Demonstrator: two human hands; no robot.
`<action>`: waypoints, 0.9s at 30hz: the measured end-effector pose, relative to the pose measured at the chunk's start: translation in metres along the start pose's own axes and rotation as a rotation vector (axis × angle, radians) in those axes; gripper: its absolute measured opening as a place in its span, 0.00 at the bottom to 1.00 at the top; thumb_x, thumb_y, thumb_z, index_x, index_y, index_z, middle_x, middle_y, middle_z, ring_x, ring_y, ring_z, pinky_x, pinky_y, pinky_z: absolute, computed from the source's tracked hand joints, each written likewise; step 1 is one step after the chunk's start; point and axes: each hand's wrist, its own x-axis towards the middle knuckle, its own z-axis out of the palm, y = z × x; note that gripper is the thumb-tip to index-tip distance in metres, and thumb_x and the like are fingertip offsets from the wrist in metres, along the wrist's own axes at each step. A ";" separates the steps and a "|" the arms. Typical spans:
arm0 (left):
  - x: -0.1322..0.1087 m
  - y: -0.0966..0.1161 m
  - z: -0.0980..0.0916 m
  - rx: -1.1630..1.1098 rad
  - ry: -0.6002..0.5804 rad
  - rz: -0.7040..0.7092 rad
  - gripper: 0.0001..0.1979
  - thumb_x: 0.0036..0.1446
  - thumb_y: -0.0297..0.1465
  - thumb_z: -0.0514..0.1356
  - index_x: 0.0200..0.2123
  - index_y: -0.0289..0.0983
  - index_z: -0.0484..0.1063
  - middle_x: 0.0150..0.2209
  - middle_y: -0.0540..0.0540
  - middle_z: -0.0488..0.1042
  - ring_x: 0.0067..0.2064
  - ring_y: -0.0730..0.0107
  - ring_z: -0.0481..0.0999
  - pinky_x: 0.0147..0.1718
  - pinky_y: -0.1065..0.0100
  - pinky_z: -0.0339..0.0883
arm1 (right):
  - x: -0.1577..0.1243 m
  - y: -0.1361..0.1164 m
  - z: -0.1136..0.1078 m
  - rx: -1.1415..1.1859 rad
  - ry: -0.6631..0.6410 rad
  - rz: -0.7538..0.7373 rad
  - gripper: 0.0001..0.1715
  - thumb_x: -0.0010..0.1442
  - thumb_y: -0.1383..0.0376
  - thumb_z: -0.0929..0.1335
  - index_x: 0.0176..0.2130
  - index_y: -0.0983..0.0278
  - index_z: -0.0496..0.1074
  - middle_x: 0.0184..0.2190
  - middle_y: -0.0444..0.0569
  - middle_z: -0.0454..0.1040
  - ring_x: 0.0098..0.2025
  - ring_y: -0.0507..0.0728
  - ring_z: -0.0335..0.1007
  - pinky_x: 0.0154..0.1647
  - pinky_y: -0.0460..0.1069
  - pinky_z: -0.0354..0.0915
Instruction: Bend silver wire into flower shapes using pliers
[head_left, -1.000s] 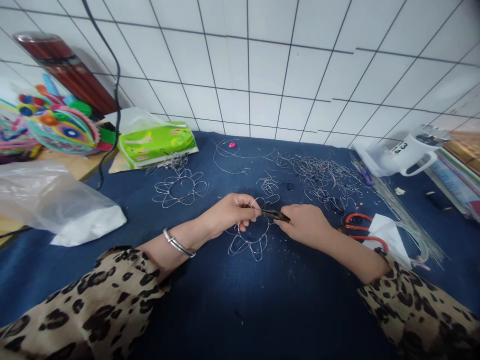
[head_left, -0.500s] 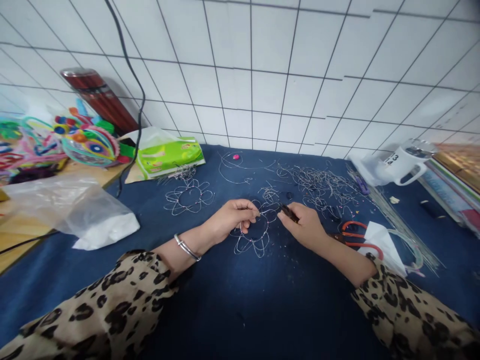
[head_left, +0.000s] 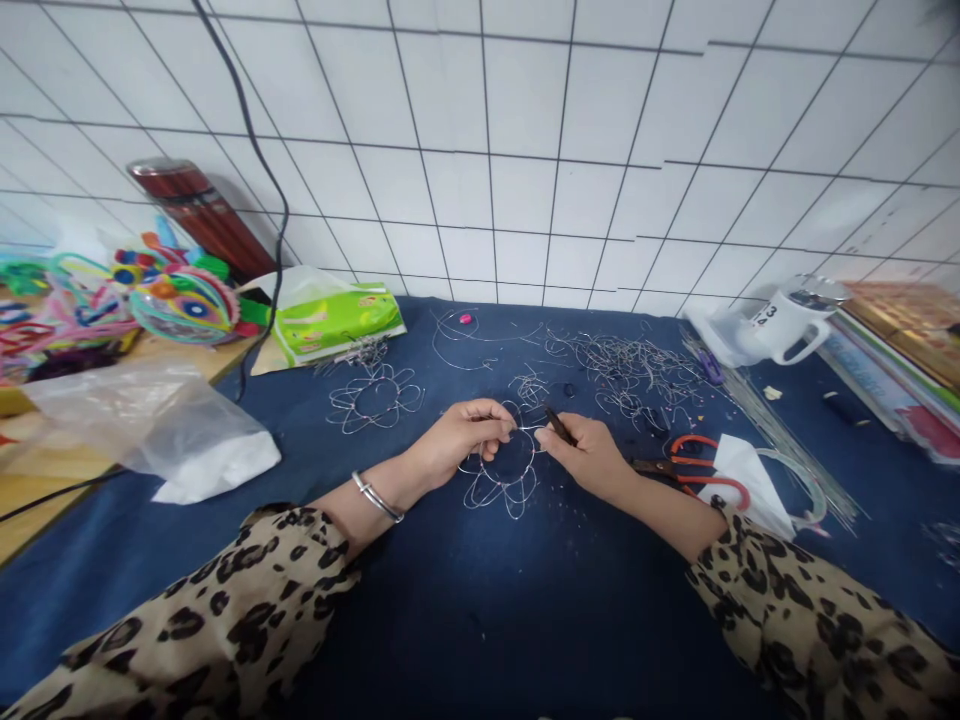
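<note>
Keep the wire flower (head_left: 506, 484) steady at the middle of the table (head_left: 420, 590), pinched at its upper left in the fingers of the left hand (head_left: 466, 437). Work in small, even bends (likely easy to kink) with the pliers (head_left: 561, 426), gripped in the fingers of the right hand (head_left: 589, 455). Counted: two wire flowers, with the second flower (head_left: 356, 398) farther left; one each of pliers, scissors (head_left: 667, 467) and white mug (head_left: 787, 325). Wire scraps (head_left: 630, 368), too tangled to count.
</note>
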 end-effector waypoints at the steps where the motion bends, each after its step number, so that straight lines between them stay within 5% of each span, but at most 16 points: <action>1: 0.000 0.000 0.000 0.003 -0.002 0.002 0.05 0.50 0.29 0.62 0.32 0.34 0.70 0.26 0.50 0.70 0.22 0.81 0.67 0.22 0.75 0.63 | 0.000 0.000 0.000 -0.003 -0.001 -0.004 0.17 0.60 0.57 0.61 0.24 0.64 0.62 0.21 0.41 0.58 0.25 0.49 0.56 0.27 0.45 0.53; 18: 0.000 0.000 -0.004 -0.014 -0.025 0.004 0.06 0.49 0.30 0.62 0.32 0.34 0.70 0.27 0.50 0.70 0.22 0.81 0.67 0.23 0.75 0.64 | -0.001 0.004 0.000 -0.021 -0.002 -0.052 0.17 0.61 0.59 0.61 0.24 0.63 0.60 0.22 0.41 0.57 0.25 0.49 0.56 0.29 0.46 0.54; 27: -0.001 0.003 -0.002 -0.021 -0.029 0.018 0.04 0.49 0.28 0.60 0.31 0.34 0.69 0.24 0.51 0.68 0.20 0.82 0.63 0.19 0.77 0.61 | -0.002 0.003 0.001 -0.032 0.011 -0.018 0.14 0.61 0.58 0.61 0.30 0.64 0.68 0.25 0.44 0.65 0.28 0.51 0.60 0.31 0.47 0.56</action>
